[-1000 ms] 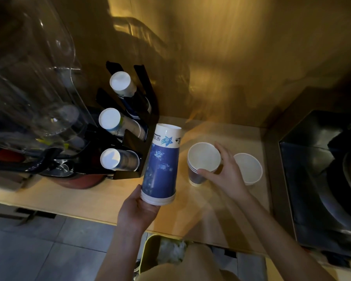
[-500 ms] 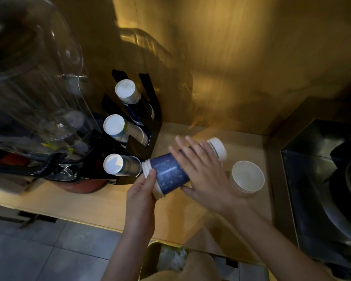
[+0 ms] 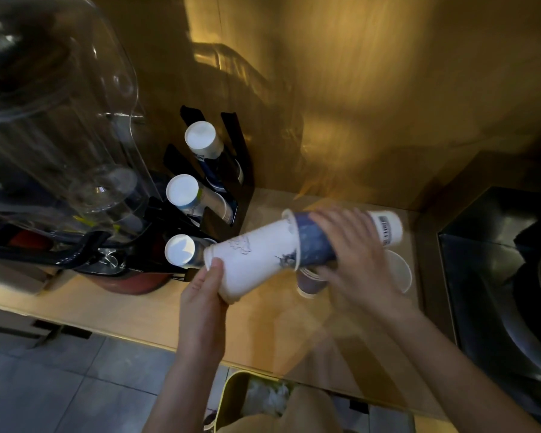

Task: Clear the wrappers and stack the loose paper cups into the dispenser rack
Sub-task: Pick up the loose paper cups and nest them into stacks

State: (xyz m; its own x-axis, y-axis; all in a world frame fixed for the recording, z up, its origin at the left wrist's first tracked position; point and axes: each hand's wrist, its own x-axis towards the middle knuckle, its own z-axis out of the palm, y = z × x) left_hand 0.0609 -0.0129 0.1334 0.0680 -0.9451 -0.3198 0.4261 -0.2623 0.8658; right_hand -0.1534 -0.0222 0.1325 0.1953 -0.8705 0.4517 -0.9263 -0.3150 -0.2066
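Observation:
A long stack of paper cups lies nearly level above the wooden counter (image 3: pixel 132 310). Its left part is white (image 3: pixel 256 257), its right part blue with a white end (image 3: pixel 313 242). My left hand (image 3: pixel 205 295) grips the white end from below. My right hand (image 3: pixel 353 254) wraps over the blue part. The black dispenser rack (image 3: pixel 242 170) stands at the back left with three rows of cups (image 3: pixel 181 190) pointing out. Under my right hand a short dark cup stack (image 3: pixel 306 284) and a white cup (image 3: pixel 402 271) stand on the counter, both partly hidden.
A large clear plastic container (image 3: pixel 57 120) on a machine fills the left side, next to the rack. A dark sink basin (image 3: pixel 497 276) lies at the right. Below the counter edge a yellow bin (image 3: pixel 231 392) holds crumpled white wrapper. Grey floor tiles show at the lower left.
The blue stack went from upright in my left hand to lying sideways in both hands. My right hand left the cups on the counter. A white section now shows at the left end.

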